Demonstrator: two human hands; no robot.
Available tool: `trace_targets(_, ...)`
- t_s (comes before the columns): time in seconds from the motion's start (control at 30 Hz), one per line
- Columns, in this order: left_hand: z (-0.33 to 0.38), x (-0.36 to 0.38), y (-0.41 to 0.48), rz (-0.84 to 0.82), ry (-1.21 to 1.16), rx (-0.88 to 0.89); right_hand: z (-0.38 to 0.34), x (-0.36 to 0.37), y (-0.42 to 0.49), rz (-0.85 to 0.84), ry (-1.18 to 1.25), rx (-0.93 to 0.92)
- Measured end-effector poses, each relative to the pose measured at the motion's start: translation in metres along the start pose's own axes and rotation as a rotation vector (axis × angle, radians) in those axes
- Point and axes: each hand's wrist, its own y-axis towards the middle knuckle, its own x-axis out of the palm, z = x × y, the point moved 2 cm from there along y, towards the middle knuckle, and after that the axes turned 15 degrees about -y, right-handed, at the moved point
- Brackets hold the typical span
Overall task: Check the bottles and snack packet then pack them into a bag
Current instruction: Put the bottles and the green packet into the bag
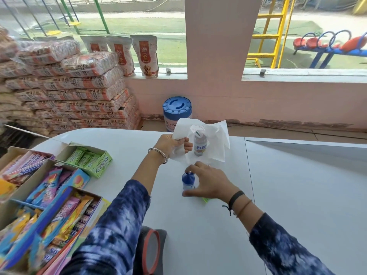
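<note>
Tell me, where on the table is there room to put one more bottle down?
The right side of the table is bare, right of the white bag and the right hand. The near middle, between the two sleeves, is bare too. The left edge is crowded with candy boxes and the green gum box.

Colours and patterns on the grey-white counter.
Blue-and-white mottled tie-dye sleeves; thin translucent white plastic bag; small bottle with a blue cap and white label; green cardboard box of gum packets; blue round lid on a white tub; pink wall.
</note>
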Motion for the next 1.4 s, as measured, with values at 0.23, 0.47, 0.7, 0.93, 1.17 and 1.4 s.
trace_targets(0.23, -0.001, 0.004, -0.002, 0.026, 0.049, -0.014, 0.010, 0.006, -0.009, 0.207, 0.137, 0.096)
trace_targets(0.47, 0.000, 0.003, -0.008, 0.009, 0.033, -0.036, 0.032, -0.030, 0.005, 0.696, 0.297, 0.263)
trace_targets(0.7, 0.003, -0.002, -0.007, -0.048, 0.012, -0.051, 0.016, 0.010, 0.059, 0.534, 0.140, 0.255)
trace_targets(0.93, 0.000, -0.003, -0.009, -0.073, -0.007, -0.062, 0.016, 0.026, 0.057, 0.567, -0.180, 0.233)
trace_targets(1.17, -0.006, 0.002, -0.016, -0.049, -0.016, -0.054, 0.037, 0.046, -0.015, 0.022, -0.009, 0.784)
trace_targets(1.4, -0.017, 0.007, -0.017, -0.041, -0.024, -0.067, 0.041, 0.058, -0.018, -0.206, 0.236, 0.627)
